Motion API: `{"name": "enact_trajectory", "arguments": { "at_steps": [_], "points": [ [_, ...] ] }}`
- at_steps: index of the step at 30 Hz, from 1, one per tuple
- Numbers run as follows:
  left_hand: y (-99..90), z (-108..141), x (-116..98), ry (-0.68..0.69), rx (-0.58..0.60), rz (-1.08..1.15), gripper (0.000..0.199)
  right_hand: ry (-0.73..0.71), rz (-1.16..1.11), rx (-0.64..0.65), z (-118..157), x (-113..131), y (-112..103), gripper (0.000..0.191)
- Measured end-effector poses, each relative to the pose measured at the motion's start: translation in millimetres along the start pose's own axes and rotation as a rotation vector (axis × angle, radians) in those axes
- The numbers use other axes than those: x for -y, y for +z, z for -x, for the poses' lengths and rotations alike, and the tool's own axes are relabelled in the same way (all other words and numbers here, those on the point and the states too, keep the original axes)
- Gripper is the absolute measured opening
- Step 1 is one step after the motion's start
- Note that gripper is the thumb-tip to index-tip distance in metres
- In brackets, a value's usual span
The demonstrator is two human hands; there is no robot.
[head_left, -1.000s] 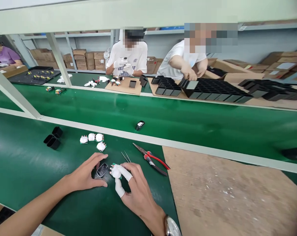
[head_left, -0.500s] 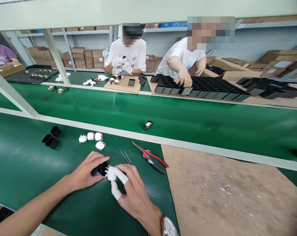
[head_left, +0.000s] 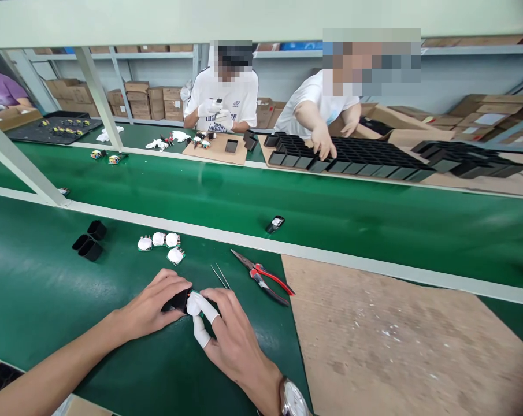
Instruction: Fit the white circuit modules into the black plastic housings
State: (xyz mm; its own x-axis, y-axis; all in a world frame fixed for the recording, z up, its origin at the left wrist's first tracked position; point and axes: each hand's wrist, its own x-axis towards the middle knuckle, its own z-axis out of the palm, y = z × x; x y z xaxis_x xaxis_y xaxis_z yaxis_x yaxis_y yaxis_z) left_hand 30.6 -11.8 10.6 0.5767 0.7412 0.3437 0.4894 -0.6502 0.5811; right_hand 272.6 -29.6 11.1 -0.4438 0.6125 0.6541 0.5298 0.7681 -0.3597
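Note:
My left hand [head_left: 159,303] is closed around a small black plastic case [head_left: 180,301], its mouth turned to the right. Between the thumb and fingers of my right hand [head_left: 230,329], two of them in white finger cots, is a circuit board [head_left: 193,304] topped with a white blob. The board's left end is at the case's mouth; how far it sits inside is hidden. Just beyond my right hand lie tweezers [head_left: 220,276] and red-handled pliers [head_left: 261,277]. Several white-topped boards [head_left: 158,239] lie past my left hand, with three black cases [head_left: 90,248] to their left.
A cardboard sheet [head_left: 400,335] covers the bench on the right. Beyond a pale rail [head_left: 226,247], a green conveyor belt [head_left: 178,199] carries a filled black case [head_left: 275,223] and several boards. Across it, one co-worker [head_left: 222,95] holds a small part; another [head_left: 317,110] reaches over rows of black cases [head_left: 365,153].
The circuit board has moved left, up against the mouth of the black case. On the belt, the filled case and the boards have shifted right. The reaching co-worker's hand has shifted slightly.

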Motion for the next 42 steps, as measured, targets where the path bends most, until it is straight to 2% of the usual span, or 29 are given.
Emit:
{"name": "enact_trajectory", "arguments": {
  "at_steps": [6,10,35,42],
  "points": [
    [1.5,0.7,0.2,0.022,-0.007,-0.039,0.059,0.025,0.006,0.033,1.4,0.2,2.0,0.030],
    [1.7,1.0,-0.1,-0.004,-0.010,-0.076,0.056,0.034,-0.040,0.032,-1.8,0.0,-1.3,0.034],
    [3.1,1.0,0.4,-0.047,0.026,-0.013,0.055,0.004,-0.025,0.060,-3.6,-1.7,-3.9,0.032],
    [1.8,-0.8,-0.6,-0.025,0.007,-0.019,0.053,0.054,-0.105,0.065,-2.3,-2.1,-5.1,0.036]
  ]
}}
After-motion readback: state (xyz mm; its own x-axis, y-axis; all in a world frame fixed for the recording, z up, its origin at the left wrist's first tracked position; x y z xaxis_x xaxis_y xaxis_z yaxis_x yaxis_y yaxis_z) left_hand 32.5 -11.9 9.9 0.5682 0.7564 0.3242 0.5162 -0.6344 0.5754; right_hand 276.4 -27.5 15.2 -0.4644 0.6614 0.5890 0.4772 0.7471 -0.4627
